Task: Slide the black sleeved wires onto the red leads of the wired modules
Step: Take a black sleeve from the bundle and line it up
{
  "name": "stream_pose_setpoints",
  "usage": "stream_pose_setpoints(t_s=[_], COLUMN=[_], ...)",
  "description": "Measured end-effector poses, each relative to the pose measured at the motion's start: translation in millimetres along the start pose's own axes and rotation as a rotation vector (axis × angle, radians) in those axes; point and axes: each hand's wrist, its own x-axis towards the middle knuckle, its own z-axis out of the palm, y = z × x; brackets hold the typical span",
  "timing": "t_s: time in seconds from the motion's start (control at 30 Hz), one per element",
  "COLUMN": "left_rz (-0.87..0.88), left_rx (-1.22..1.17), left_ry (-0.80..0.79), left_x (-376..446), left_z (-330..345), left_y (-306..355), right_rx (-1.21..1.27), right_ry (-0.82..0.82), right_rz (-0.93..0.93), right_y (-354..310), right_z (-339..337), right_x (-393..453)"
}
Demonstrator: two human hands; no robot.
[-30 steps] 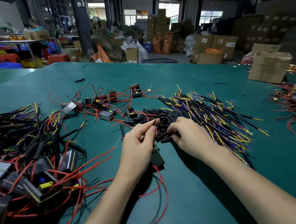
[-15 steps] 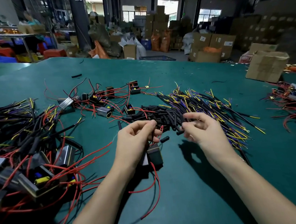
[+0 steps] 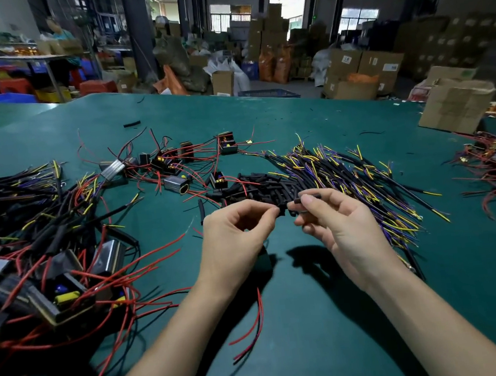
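Hands raised, right hand point(image 3: 341, 227) pinching black sleeve point(image 3: 308, 197)

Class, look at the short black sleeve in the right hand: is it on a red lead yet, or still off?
Off. The right hand pinches the sleeve in the air; no red lead enters it.

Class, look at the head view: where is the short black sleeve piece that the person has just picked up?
The black sleeve piece is pinched in the right hand, raised above the green table, just in front of the pile of black sleeves, facing the left hand.
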Motion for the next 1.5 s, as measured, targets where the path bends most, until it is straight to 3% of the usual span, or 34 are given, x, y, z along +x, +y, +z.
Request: stream_pose_setpoints(t_s=[0.67,1.03,1.5], left_rz=[0.167,0.16,0.145], left_rx=[0.144,0.132,0.146], left_ry=[0.02,0.011,0.002], left_x=[0.2,0.0,-0.5], left_z=[0.7,2.7,1.0], left_y=[-5.8,-5.8,-5.1], right_rx=[-0.076,-0.103,-0.186], right_ry=[0.037,0.077,-0.008], right_rz=[-0.041,-0.128,-0.153], right_y=[3.8,-1.0,6.6], right_z=[-1.7,-7.2,-4.2], right_x=[-0.5,2.1,0.0])
